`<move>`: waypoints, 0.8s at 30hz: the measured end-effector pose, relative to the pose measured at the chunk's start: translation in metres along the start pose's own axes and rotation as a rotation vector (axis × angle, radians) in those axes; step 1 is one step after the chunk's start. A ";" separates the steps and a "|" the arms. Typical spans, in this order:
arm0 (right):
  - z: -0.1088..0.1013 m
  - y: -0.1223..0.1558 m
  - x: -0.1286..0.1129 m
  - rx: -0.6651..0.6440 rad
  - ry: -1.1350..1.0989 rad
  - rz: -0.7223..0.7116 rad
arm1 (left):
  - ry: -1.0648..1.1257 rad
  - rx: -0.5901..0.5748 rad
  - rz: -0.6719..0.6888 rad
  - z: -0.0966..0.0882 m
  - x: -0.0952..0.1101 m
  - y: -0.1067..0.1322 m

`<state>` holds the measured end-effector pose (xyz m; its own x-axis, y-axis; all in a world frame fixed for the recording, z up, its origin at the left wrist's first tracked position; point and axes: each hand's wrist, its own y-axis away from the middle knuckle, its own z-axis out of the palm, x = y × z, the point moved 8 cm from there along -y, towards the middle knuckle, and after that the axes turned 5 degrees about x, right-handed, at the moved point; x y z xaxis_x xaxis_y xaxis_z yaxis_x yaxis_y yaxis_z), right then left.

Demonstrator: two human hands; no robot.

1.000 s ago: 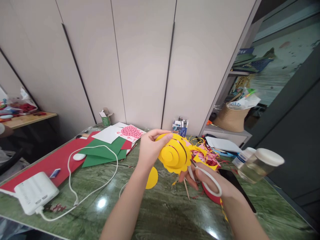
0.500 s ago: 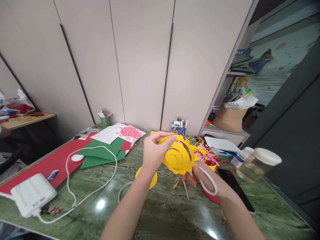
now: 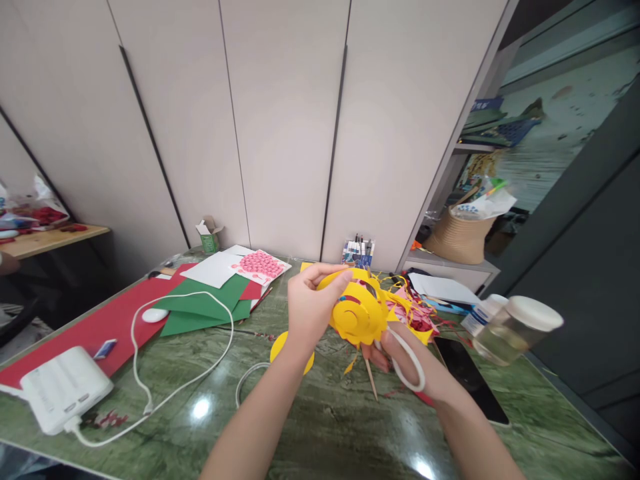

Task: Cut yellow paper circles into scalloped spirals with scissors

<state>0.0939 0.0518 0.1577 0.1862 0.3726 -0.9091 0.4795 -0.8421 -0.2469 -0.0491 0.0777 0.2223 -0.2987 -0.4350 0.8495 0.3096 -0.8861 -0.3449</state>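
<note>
A yellow paper piece with a spiral cut and a wavy edge is held up over the middle of the table. My left hand pinches its upper left edge between thumb and fingers. Low at its right side, my right hand is closed on white-handled scissors, one large loop showing over the wrist side. The blades are mostly hidden behind the paper. A yellow paper disc lies under my left forearm. Below the paper, a thin wooden stick rests on the table.
Yellow and pink paper scraps are heaped behind my right hand. To the right are a black phone and a lidded jar. A white power bank, its cable, and red and green paper lie left.
My right hand and the scissors have shifted slightly left, and the loop has tilted. The gaps in the yellow spiral look wider, while my left hand stays nearly in place.
</note>
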 end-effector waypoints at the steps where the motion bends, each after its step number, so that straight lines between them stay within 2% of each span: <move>1: 0.000 0.000 0.001 0.000 -0.008 0.007 | -0.001 0.001 -0.001 0.000 0.000 0.000; 10: 0.000 -0.001 0.005 0.009 -0.034 0.061 | -0.008 0.007 -0.004 0.000 0.000 0.000; 24: -0.001 0.001 -0.004 -0.052 0.062 0.068 | -0.129 -0.094 -0.037 -0.006 0.007 -0.007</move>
<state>0.0944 0.0501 0.1616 0.2712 0.3400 -0.9004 0.5076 -0.8454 -0.1663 -0.0590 0.0798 0.2281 -0.1876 -0.3831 0.9045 0.2127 -0.9148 -0.3433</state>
